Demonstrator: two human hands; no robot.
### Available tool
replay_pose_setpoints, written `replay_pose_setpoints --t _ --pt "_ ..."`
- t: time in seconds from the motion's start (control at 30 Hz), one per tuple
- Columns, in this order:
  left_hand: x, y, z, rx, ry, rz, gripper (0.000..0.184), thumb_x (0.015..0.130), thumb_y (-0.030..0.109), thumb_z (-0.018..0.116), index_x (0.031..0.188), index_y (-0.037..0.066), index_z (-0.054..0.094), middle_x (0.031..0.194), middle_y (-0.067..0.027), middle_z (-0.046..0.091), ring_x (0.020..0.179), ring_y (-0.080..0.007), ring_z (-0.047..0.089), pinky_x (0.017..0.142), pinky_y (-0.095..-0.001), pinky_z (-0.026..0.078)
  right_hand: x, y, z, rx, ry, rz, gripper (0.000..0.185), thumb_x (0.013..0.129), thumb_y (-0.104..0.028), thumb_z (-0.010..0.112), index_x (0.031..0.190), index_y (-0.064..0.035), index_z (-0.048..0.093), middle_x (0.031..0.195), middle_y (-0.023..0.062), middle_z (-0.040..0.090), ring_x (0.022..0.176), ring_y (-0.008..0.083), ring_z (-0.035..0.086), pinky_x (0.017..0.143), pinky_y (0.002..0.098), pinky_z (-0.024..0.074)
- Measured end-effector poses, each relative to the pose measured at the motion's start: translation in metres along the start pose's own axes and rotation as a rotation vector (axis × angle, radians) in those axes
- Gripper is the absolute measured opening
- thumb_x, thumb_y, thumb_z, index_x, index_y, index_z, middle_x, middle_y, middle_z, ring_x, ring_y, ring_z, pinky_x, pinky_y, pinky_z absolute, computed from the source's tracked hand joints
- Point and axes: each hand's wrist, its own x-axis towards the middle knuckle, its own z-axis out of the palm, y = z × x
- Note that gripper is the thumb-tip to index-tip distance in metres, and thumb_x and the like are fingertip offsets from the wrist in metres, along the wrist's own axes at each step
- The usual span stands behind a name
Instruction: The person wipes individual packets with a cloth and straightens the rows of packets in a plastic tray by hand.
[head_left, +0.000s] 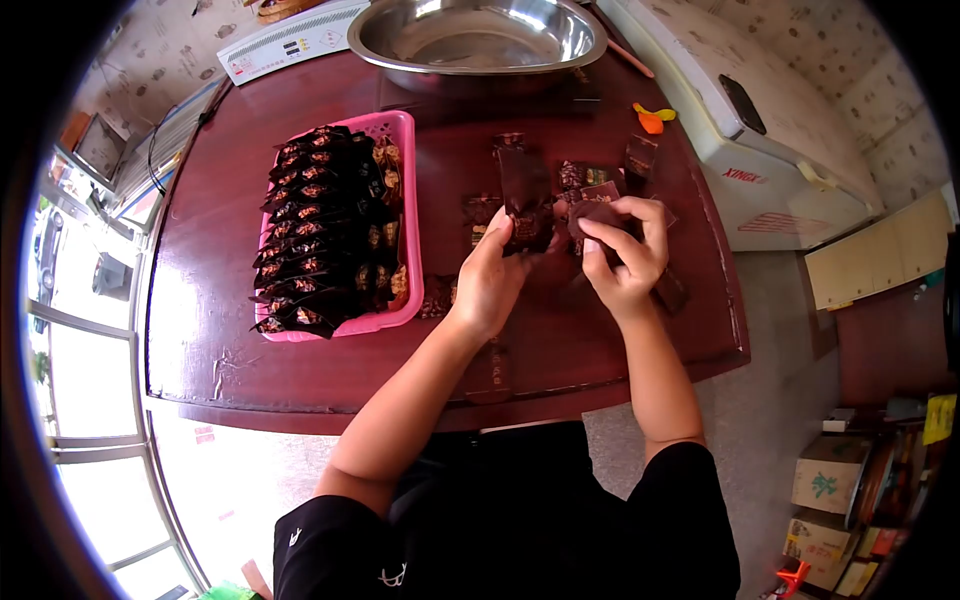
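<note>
A dark rectangular packet (525,180) is being gripped by the left hand (490,278); a dark-brown object (594,212) is being pinched by the right hand (630,260).

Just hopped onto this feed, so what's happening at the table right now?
A person is handling small dark packets. The left hand holds a dark packet upright over the table, and the right hand pinches a small brown item beside it; I can't tell exactly what. More packets lie around the hands. To the left, a pink basket holds rows of black packets.
</note>
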Motion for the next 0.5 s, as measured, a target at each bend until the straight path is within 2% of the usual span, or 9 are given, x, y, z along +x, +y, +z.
replay_pose_setpoints --t 0.03,0.1,0.13,0.23,0.3,0.4,0.47,0.5 --pt "-0.001 -0.001 0.001 -0.011 -0.003 0.003 0.044 0.105 0.027 0.028 0.139 0.002 0.042 0.136 -0.0132 0.052 0.125 -0.0252 0.051 0.110 -0.0401 0.037 0.000 -0.006 0.000 0.011 0.043 0.030 0.027 0.068 -0.004 0.072 0.094 -0.0116 0.075 0.104 0.0083 0.059 0.090 0.0254 0.056 0.076 0.0375 0.0486" --pt "-0.006 -0.004 0.005 0.053 0.008 -0.050 0.043 0.103 0.023 0.031 0.139 0.004 0.045 0.136 -0.0093 0.054 0.119 -0.0198 0.053 0.104 -0.0369 0.041 0.008 -0.020 0.004 0.040 -0.158 -0.121 0.028 0.073 -0.006 0.072 0.100 -0.0113 0.074 0.109 0.0094 0.058 0.094 0.0259 0.056 0.081 0.0385 0.0481" --pt "-0.006 -0.006 0.000 0.052 -0.009 -0.045 0.042 0.104 0.026 0.031 0.137 0.004 0.045 0.133 -0.0116 0.055 0.122 -0.0227 0.053 0.107 -0.0389 0.039 0.004 -0.019 0.016 0.090 -0.229 -0.121 0.027 0.074 -0.007 0.073 0.101 -0.0105 0.074 0.110 0.0093 0.058 0.099 0.0263 0.056 0.086 0.0399 0.0472" --pt "-0.008 -0.001 0.012 0.101 0.084 -0.099 0.043 0.104 0.026 0.032 0.137 0.003 0.046 0.131 -0.0106 0.056 0.119 -0.0214 0.055 0.105 -0.0387 0.041 0.002 -0.003 0.010 0.137 -0.165 0.130 0.023 0.073 -0.002 0.069 0.095 -0.0060 0.073 0.103 0.0104 0.061 0.095 0.0262 0.060 0.082 0.0365 0.0500" --pt "-0.006 0.000 0.006 0.102 -0.088 -0.082 0.045 0.103 0.028 0.035 0.139 0.003 0.046 0.132 -0.0094 0.057 0.118 -0.0194 0.055 0.099 -0.0377 0.043 -0.002 0.017 0.003 0.157 -0.094 0.257 0.019 0.075 -0.001 0.066 0.093 -0.0013 0.071 0.103 0.0111 0.060 0.090 0.0241 0.061 0.080 0.0331 0.0499" --pt "-0.006 -0.003 0.011 0.101 -0.145 -0.051 0.045 0.104 0.026 0.033 0.141 0.002 0.043 0.134 -0.0093 0.054 0.119 -0.0196 0.053 0.102 -0.0364 0.041 -0.008 0.022 -0.005 0.132 0.049 0.298 0.017 0.078 -0.004 0.065 0.094 0.0004 0.070 0.104 0.0114 0.060 0.092 0.0242 0.061 0.081 0.0341 0.0491" --pt "-0.006 -0.004 0.015 0.061 0.053 -0.021 0.047 0.105 0.030 0.032 0.140 0.000 0.044 0.137 -0.0129 0.052 0.121 -0.0229 0.053 0.103 -0.0383 0.041 -0.004 0.002 -0.001 0.141 0.013 0.214 0.018 0.078 -0.006 0.067 0.095 -0.0030 0.071 0.104 0.0119 0.059 0.092 0.0260 0.060 0.083 0.0362 0.0484" --pt "-0.005 -0.007 0.012 0.063 0.055 -0.023 0.047 0.105 0.030 0.032 0.140 0.000 0.044 0.137 -0.0129 0.052 0.121 -0.0229 0.053 0.103 -0.0383 0.041 -0.002 -0.007 0.003 0.181 -0.039 0.171 0.018 0.077 -0.006 0.068 0.095 -0.0046 0.072 0.104 0.0119 0.059 0.092 0.0264 0.060 0.083 0.0369 0.0483"
